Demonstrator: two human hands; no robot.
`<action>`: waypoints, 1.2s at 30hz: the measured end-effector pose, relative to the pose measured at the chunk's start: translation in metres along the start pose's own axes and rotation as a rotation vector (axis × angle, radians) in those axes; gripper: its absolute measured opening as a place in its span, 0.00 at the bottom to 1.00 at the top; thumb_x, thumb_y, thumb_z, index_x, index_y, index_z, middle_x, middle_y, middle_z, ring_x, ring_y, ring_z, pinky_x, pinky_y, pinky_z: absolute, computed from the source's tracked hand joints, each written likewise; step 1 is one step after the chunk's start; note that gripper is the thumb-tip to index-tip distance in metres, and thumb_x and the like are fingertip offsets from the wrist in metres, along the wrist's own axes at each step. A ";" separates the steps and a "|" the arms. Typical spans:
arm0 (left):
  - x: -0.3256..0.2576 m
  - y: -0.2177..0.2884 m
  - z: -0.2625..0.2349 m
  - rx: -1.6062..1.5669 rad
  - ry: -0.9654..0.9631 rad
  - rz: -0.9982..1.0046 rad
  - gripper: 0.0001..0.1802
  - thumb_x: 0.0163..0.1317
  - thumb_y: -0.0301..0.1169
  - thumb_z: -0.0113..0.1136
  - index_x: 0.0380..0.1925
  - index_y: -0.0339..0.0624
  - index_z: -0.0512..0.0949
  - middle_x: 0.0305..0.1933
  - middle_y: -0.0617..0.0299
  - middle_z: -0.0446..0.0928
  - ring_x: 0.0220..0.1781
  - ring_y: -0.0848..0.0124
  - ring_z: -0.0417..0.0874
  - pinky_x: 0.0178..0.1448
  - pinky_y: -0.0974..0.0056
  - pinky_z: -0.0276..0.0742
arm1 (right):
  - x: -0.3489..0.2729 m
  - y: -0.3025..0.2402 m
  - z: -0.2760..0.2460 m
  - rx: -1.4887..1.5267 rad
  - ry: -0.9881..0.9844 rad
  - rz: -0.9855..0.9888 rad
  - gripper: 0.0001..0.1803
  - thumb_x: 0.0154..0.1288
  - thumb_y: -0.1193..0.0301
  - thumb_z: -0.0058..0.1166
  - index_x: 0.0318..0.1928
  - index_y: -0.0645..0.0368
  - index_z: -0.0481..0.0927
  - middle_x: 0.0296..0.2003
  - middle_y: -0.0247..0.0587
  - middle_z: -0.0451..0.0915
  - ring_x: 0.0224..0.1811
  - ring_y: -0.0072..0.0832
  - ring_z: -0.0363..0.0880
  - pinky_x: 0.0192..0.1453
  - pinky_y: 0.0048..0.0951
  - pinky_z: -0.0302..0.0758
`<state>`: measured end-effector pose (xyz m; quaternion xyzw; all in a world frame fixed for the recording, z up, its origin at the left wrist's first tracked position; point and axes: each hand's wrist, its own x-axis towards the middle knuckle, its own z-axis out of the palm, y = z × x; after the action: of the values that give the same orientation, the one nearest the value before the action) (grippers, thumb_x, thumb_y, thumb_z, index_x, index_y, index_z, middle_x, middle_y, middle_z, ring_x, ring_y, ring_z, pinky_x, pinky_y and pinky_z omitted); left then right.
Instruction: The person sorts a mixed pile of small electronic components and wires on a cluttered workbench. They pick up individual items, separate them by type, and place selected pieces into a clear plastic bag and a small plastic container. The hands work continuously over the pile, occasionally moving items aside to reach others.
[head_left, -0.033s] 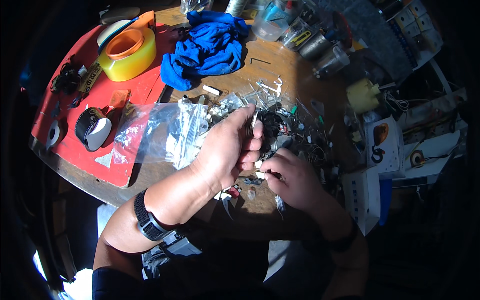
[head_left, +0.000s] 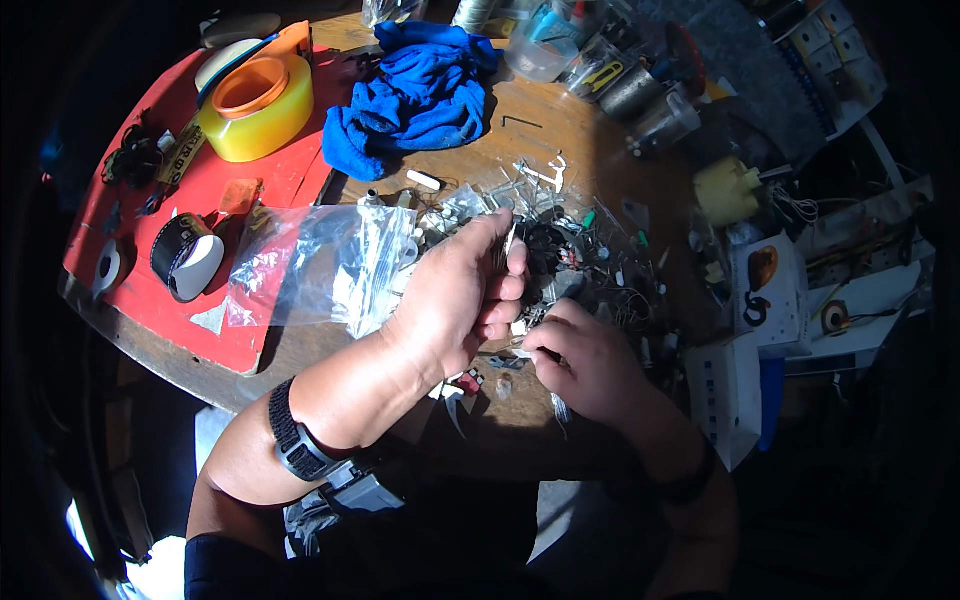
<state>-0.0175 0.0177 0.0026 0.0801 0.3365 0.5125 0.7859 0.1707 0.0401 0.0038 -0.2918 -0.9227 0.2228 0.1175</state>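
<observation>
Head view: the left hand pinches a thin white strip above the pile of small parts; the right hand pinches a tiny white piece. Keeping both pinches close over the wooden table seems wise.

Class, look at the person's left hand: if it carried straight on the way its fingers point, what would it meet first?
The left hand points up and to the right. It would probably first meet the tangle of small dark parts and wires just beyond its fingertips, though the height above the table is hard to judge.
</observation>
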 end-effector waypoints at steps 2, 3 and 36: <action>0.000 0.000 -0.001 -0.012 -0.047 0.015 0.19 0.65 0.49 0.43 0.22 0.48 0.67 0.17 0.72 0.60 0.16 0.79 0.55 0.20 0.73 0.49 | -0.007 0.002 -0.002 -0.003 -0.067 -0.006 0.05 0.50 0.77 0.52 0.30 0.55 0.74 0.28 0.40 0.70 0.28 0.38 0.74 0.30 0.36 0.71; 0.000 -0.001 -0.001 -0.010 -0.046 0.014 0.20 0.65 0.49 0.43 0.23 0.48 0.67 0.17 0.72 0.59 0.17 0.79 0.54 0.20 0.73 0.49 | -0.012 0.002 -0.005 -0.051 -0.106 0.030 0.03 0.51 0.76 0.52 0.29 0.56 0.74 0.29 0.41 0.71 0.29 0.39 0.75 0.31 0.37 0.72; -0.002 -0.001 0.002 0.046 0.017 0.121 0.20 0.66 0.49 0.44 0.23 0.46 0.68 0.18 0.71 0.61 0.17 0.79 0.55 0.19 0.74 0.49 | 0.001 0.011 -0.006 -0.074 -0.125 0.007 0.08 0.45 0.78 0.57 0.25 0.59 0.70 0.24 0.38 0.71 0.24 0.33 0.73 0.26 0.32 0.69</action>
<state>-0.0162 0.0160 0.0051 0.1140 0.3494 0.5518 0.7487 0.1770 0.0508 0.0038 -0.2849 -0.9347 0.2069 0.0481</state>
